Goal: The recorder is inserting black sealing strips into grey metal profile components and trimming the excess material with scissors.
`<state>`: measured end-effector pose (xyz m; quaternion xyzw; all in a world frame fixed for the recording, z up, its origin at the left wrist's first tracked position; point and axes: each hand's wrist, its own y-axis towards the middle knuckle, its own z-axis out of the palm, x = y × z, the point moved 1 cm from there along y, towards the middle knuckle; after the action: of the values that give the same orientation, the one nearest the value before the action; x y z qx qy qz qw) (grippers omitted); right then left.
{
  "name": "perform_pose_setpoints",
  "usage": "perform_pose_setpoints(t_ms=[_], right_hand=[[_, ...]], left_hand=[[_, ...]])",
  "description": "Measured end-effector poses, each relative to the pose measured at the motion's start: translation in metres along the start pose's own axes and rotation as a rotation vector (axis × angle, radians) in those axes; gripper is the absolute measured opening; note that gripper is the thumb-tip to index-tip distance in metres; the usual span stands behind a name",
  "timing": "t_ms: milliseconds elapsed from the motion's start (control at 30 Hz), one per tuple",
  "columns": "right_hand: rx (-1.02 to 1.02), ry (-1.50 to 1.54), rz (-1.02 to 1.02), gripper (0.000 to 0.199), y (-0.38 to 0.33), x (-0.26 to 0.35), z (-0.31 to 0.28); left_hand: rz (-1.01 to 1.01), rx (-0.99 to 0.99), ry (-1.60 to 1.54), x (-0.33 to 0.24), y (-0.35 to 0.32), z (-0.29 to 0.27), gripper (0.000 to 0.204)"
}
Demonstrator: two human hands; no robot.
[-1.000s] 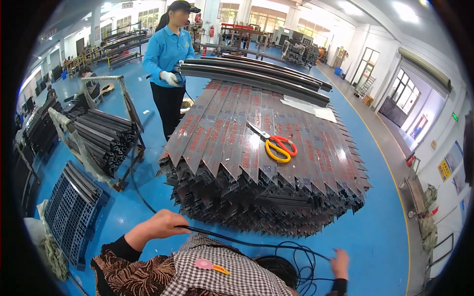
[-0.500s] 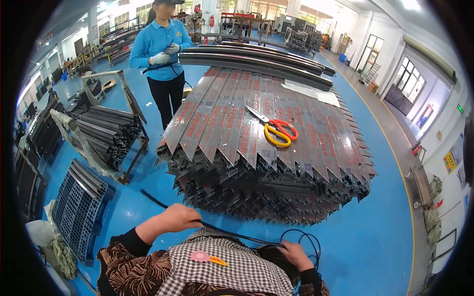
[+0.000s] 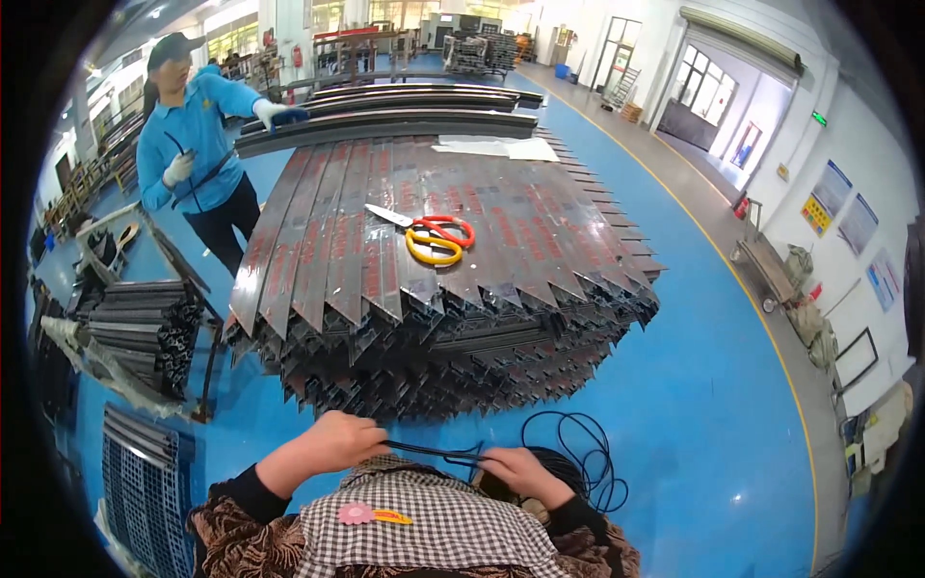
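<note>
A thin black rubber-like strip (image 3: 432,450) stretches between my hands in front of my checked apron, doubled in part. At its left end my left hand (image 3: 337,441) has its fingers closed round it. My right hand (image 3: 525,473) pinches the strip on the other side. More of the strip (image 3: 599,460) hangs in loose loops beside my right wrist, partly hidden behind that hand. Beyond my hands stands a large stack of dark metal profiles (image 3: 385,289) with angled, pointed ends. Scissors (image 3: 424,236) with red and yellow handles lie on its top, apart from both hands.
A person in a blue shirt (image 3: 207,125) and gloves stands at the far left, one hand touching long black profiles (image 3: 385,130) laid across the stack. White sheets (image 3: 496,146) lie nearby. Racks of profiles (image 3: 135,328) and a blue pallet (image 3: 140,472) stand left; a cart (image 3: 766,265) stands right.
My hands have come closer together, and the strip's free end no longer sticks out left of my left hand. The view has swung right. The other person has reached out to the long profiles.
</note>
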<state>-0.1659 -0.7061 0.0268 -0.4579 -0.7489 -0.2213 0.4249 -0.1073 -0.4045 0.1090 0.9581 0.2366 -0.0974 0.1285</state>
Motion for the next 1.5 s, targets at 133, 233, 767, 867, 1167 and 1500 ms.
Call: perform_pose_setpoints(t_ms=[133,233,767,867,1167,1500], right_hand=[[0.048,-0.047,0.064,0.024,-0.016,-0.003,-0.001],[-0.100,0.109,-0.071,0.023,0.010,0.026,0.022],[-0.529,0.175,0.180,0.014,-0.005,0.004,0.009],[-0.510,0.188,0.074,0.012,0.019,0.050,0.005],[-0.609,-0.138,-0.035,0.010,0.095,0.208,0.012],[-0.482,-0.383,-0.025,0.010,0.265,0.291,0.101]], left_hand=[[-0.056,0.006,0.000,0.002,-0.002,0.003,0.019],[0.040,-0.042,0.026,-0.016,0.019,0.012,0.018],[-0.836,-1.011,-0.069,0.091,-0.117,-0.124,0.010],[-0.931,-0.915,-0.149,0.161,-0.130,-0.136,0.016],[-0.943,-0.434,-0.729,0.189,-0.145,-0.121,0.038],[-0.823,-0.372,-0.667,0.202,-0.134,-0.093,0.040]])
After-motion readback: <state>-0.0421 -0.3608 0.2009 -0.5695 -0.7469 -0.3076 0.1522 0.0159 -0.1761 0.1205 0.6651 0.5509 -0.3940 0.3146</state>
